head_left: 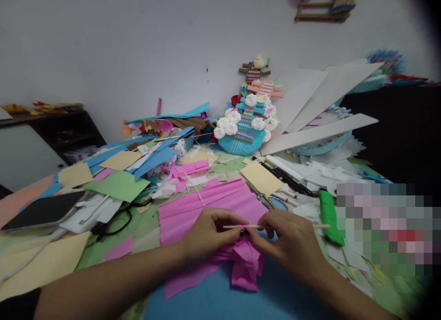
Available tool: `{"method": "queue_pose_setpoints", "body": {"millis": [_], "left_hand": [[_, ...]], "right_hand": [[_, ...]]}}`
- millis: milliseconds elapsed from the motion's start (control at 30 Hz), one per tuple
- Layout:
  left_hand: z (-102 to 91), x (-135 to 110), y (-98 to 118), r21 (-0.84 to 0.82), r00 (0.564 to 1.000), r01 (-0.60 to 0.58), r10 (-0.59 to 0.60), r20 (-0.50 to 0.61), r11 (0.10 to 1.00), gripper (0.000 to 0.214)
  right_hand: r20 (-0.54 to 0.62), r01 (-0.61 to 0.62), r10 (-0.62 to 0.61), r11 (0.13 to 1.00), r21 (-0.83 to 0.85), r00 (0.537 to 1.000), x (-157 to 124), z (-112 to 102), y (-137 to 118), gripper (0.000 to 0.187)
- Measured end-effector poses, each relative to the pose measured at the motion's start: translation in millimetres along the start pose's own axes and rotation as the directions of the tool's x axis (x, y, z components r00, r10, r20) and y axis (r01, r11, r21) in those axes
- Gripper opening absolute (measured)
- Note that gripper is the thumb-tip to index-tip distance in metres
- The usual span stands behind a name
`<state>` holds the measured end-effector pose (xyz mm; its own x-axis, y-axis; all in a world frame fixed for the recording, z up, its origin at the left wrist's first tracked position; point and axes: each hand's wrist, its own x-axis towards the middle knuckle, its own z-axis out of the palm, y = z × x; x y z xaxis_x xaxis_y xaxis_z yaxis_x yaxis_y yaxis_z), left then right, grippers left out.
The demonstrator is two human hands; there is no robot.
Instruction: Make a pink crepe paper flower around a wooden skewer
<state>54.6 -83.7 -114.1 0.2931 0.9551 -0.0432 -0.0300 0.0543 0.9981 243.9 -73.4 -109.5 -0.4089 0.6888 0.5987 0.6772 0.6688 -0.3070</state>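
Note:
A thin wooden stick (322, 226) lies level across my fingers, its left tip showing past my left fingertips. My right hand (292, 239) is closed, thumb and fingers pinching the stick, whose other end sticks out past the knuckles. My left hand (210, 230) is closed in a pinch at bunched pink crepe paper (246, 265) close to the stick's left end. A small dark thing shows between the two thumbs; its kind I cannot make out. The gathered paper hangs below the fingers. Behind and under my hands spreads a pleated pink crepe paper sheet (213, 205).
Blue board (203, 294) lies beneath my hands. Scissors (275, 202), a cream card (262, 177) and a green wrapped roll (330, 216) are near my right hand. Paper scraps and a dark tablet-like device (44, 209) lie left. A flower-decorated craft (244, 122) leans against the wall.

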Motion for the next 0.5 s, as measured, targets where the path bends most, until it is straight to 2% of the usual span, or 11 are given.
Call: {"method": "queue_pose_setpoints", "body": {"millis": [167,333,500], "left_hand": [[-1.0,1.6,-0.1,-0.035,1.000,0.004,-0.003,0.009,0.999,0.018],[-1.9,1.7,-0.1,-0.044,0.999,-0.016,0.017,0.035,0.999,0.016],[-0.5,2.6,0.1,-0.019,0.999,-0.040,0.040,0.001,0.999,0.012]], "right_hand": [[-0.017,-0.008,0.008,1.000,0.020,1.000,0.6,-1.4,-1.4,0.023],[0.060,-0.069,0.064,0.994,0.083,0.996,1.7,-3.5,-3.0,0.021],[0.144,-0.097,0.077,0.986,0.138,0.987,2.7,-4.9,-1.9,0.019]]}}
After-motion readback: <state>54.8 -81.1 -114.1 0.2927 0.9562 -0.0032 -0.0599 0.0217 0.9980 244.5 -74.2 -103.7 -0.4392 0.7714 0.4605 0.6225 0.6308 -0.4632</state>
